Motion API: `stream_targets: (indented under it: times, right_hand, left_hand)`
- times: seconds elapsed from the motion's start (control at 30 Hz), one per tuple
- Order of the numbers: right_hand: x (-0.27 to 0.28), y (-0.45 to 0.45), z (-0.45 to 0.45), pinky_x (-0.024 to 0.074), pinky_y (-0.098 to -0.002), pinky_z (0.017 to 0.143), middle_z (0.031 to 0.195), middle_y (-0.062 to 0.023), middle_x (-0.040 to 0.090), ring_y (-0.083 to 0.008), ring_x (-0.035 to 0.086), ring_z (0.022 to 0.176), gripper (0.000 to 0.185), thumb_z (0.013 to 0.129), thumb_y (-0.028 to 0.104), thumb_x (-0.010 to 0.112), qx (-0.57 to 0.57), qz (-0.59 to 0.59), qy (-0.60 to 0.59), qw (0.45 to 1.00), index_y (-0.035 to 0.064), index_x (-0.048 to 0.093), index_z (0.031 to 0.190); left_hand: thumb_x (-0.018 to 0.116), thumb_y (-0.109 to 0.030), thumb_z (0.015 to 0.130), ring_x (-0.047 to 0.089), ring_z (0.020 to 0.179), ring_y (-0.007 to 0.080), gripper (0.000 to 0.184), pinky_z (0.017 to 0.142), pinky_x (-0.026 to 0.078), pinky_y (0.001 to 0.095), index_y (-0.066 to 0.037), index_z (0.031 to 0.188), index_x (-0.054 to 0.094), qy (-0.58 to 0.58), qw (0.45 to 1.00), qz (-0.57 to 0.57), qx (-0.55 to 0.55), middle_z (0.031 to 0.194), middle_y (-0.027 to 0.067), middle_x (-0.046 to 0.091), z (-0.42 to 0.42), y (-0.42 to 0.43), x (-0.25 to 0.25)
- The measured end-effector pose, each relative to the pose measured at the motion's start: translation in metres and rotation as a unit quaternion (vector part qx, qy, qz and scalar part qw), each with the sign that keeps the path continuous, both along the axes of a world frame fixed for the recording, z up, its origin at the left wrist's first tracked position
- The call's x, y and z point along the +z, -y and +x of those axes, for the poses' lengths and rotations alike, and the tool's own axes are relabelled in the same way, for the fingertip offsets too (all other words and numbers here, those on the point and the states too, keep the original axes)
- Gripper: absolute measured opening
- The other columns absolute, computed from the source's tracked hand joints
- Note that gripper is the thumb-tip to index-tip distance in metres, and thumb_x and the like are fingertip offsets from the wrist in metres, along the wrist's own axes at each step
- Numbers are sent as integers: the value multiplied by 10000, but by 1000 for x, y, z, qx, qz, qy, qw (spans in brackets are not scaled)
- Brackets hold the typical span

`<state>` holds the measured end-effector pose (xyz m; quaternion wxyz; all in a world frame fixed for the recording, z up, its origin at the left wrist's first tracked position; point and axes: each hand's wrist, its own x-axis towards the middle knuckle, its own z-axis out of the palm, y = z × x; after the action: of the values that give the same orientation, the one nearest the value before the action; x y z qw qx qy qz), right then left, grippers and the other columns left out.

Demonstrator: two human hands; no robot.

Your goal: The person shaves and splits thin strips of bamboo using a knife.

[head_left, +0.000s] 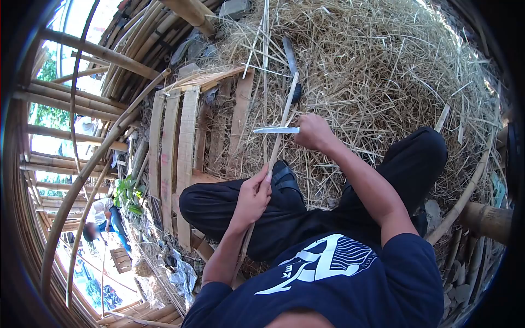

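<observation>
Knife (pixel 276 130), right hand (pixel 313 132) hiding handle, left hand (pixel 254 195) partly covering strip (pixel 287 109)

Back from the bare left hand (pixel 254 195) and right hand (pixel 314 132), a short-sleeved navy T-shirt (pixel 394 284) carries a large white print (pixel 330 258) (curved stripes among lettering, some too small to read). Loose black trousers (pixel 295 225) show between shirt and hands; dark strapped footwear (pixel 284 178) shows just beside the left hand.
</observation>
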<state>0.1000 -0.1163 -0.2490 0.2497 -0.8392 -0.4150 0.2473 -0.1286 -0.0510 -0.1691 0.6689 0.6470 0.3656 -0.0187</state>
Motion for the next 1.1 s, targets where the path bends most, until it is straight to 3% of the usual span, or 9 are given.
stream_targets:
  times: [0.17, 0.3, 0.43, 0.57, 0.6, 0.67, 0.83, 0.9, 1.1]
  right_hand:
    - [-50, 11, 68, 546, -399, 752, 999, -216, 680, -304, 683, 884, 293, 813, 236, 600, -227, -91, -146, 959, -19, 680, 934]
    - [-89, 37, 122, 517, -422, 843, 1084, -249, 660, -337, 664, 987, 425, 838, 333, 586, -421, -65, -122, 896, -37, 676, 1027]
    - [-88, 8, 99, 519, -413, 844, 1073, -269, 657, -345, 657, 1015, 440, 851, 350, 580, -354, -28, -98, 930, -47, 677, 1015]
    - [-6, -2, 46, 461, -348, 524, 635, -90, 630, -180, 592, 543, 412, 913, 378, 595, -208, 43, -201, 956, -20, 687, 860]
    - [6, 0, 37, 461, -348, 524, 635, -90, 630, -180, 592, 543, 412, 913, 378, 595, -208, 44, -197, 957, -20, 687, 860]
    - [19, 4, 27, 329, -301, 418, 497, 35, 451, -80, 400, 416, 457, 920, 442, 607, -172, 171, -403, 882, 18, 653, 756]
    - [17, 5, 24, 269, -276, 401, 483, 63, 384, -45, 365, 408, 397, 917, 404, 637, -212, 261, -435, 835, 54, 636, 728]
    - [24, 7, 27, 247, -274, 405, 492, 64, 389, -36, 337, 423, 386, 920, 370, 642, -238, 265, -446, 821, 46, 642, 710]
    - [58, 6, 24, 267, -286, 439, 498, 48, 419, -56, 338, 467, 428, 930, 383, 620, -188, 232, -303, 905, 32, 655, 688]
  left_hand:
    - [426, -117, 1026, 278, 461, -4, 379, 403, 229, 166, -76, 1403, 435, -43, 995, -85, -27, 629, -85, 311, -15, 28, 25]
    - [424, -138, 1030, 270, 430, -9, 397, 379, 222, 161, -74, 1422, 414, -54, 991, -116, -38, 607, -79, 327, -48, 47, 41]
    - [460, -101, 1013, 329, 548, 1, 422, 470, 282, 162, -11, 1422, 405, -25, 997, 59, 43, 662, -69, 364, -46, 23, 22]
    - [466, -91, 1005, 366, 582, 13, 392, 506, 321, 174, -4, 1387, 456, 7, 995, 96, 28, 674, -54, 406, -27, 14, 10]
    - [470, -96, 1003, 381, 591, 16, 382, 515, 333, 178, 0, 1373, 474, 7, 992, 126, 13, 675, -46, 421, -24, 14, 8]
    - [474, -107, 1002, 380, 583, 16, 377, 506, 333, 180, 6, 1362, 485, 21, 991, 134, 1, 675, -38, 434, -19, 11, 2]
    - [465, -175, 1019, 434, 481, 13, 414, 418, 356, 156, -53, 1413, 432, 26, 995, 79, -56, 647, -22, 469, -5, 10, -3]
    - [452, -203, 1024, 524, 495, 49, 433, 445, 422, 173, -50, 1426, 400, 11, 998, -38, -53, 701, 18, 539, 0, 6, 1]
    - [446, -245, 1028, 563, 480, 99, 401, 460, 475, 219, -27, 1365, 428, 110, 991, -77, 1, 807, 62, 577, 46, 6, -12]
